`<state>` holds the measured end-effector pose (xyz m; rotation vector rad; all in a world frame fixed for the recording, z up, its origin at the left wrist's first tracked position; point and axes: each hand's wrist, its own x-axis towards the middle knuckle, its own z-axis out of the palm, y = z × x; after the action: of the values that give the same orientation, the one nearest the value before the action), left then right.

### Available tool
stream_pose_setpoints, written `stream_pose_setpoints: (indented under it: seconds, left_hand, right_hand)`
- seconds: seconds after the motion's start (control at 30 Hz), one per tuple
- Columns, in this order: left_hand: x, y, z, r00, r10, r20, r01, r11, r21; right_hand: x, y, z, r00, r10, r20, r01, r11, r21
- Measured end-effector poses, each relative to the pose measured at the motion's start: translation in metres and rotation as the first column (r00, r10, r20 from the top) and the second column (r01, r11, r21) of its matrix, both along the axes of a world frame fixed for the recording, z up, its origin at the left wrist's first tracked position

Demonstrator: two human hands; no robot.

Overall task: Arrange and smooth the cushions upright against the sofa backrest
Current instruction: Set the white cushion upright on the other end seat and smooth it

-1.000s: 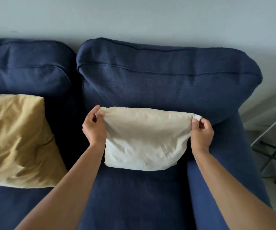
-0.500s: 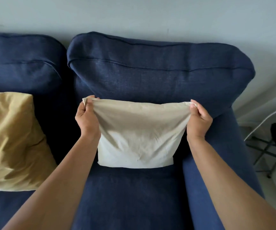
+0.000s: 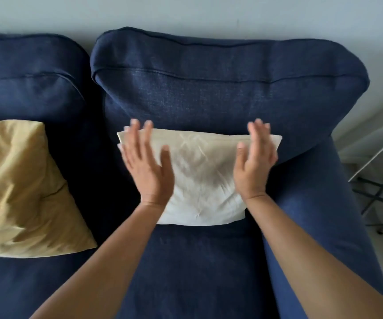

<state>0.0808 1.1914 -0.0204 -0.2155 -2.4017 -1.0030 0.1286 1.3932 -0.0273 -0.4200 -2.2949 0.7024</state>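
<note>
Your cream cushion (image 3: 199,178) stands upright against the backrest (image 3: 220,93), long axis left-right, and your left hand (image 3: 148,162) and right hand (image 3: 253,165) have released its corners, each grip now spread flat.

Cream cushion (image 3: 203,180) upright against navy sofa backrest (image 3: 220,93), creased mustard cushion (image 3: 18,187) leaning leftward

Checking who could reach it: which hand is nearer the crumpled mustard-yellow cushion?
Left. The left hand is over the cream cushion's left side, nearer the mustard-yellow cushion; the right hand is farther right.
</note>
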Motion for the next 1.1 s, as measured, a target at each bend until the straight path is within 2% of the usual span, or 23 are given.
stream_pose_setpoints:
  seconds: [0.07,0.13,0.2,0.27,0.4,0.47,0.57,0.63,0.7,0.8,0.93,1.1]
  left_hand:
    - [0.015,0.016,-0.021,0.966,-0.258,-0.016,0.248,0.945,-0.212]
    - [0.019,0.019,-0.044,0.921,-0.388,0.031,0.369,0.848,-0.381]
    - [0.006,0.012,-0.061,0.919,-0.39,0.066,0.37,0.788,-0.493]
    - [-0.014,0.001,-0.07,0.938,-0.34,0.06,0.315,0.773,-0.551]
    - [-0.043,-0.025,-0.076,0.986,-0.152,0.069,0.166,0.861,-0.48]
    - [-0.038,-0.029,-0.073,0.995,-0.081,0.051,0.095,0.903,-0.418]
    - [-0.01,-0.005,-0.069,0.981,-0.192,-0.017,0.171,0.908,-0.382]
    - [0.006,0.012,-0.073,0.953,-0.302,-0.005,0.273,0.867,-0.416]
    - [0.005,0.009,-0.079,0.957,-0.287,0.046,0.278,0.858,-0.431]
    - [-0.015,-0.02,-0.088,0.983,-0.103,0.15,0.158,0.891,-0.425]
    - [-0.029,-0.049,-0.088,0.979,0.001,0.205,0.093,0.889,-0.449]
    - [-0.02,-0.049,-0.074,0.976,0.067,0.207,0.022,0.917,-0.398]
  right_hand:
    - [0.0,-0.025,-0.013,0.976,0.172,0.133,-0.189,0.973,0.13]
    - [-0.002,-0.039,-0.032,0.94,0.235,0.246,-0.297,0.92,0.256]
    - [-0.009,-0.034,-0.047,0.932,0.198,0.303,-0.305,0.881,0.363]
    - [-0.015,-0.014,-0.057,0.936,0.111,0.335,-0.247,0.884,0.397]
    - [-0.013,0.034,-0.062,0.939,-0.084,0.333,-0.03,0.946,0.324]
    - [-0.007,0.035,-0.059,0.95,-0.126,0.285,0.035,0.952,0.305]
    - [-0.002,-0.001,-0.054,0.973,-0.008,0.231,-0.07,0.943,0.326]
    - [0.001,-0.03,-0.06,0.949,0.13,0.288,-0.236,0.897,0.374]
    - [0.006,-0.037,-0.072,0.917,0.164,0.363,-0.326,0.833,0.448]
    - [0.004,-0.006,-0.083,0.908,0.079,0.411,-0.291,0.824,0.485]
    - [0.002,0.039,-0.079,0.894,-0.045,0.445,-0.209,0.838,0.504]
    - [0.003,0.034,-0.052,0.909,-0.109,0.403,-0.044,0.935,0.353]
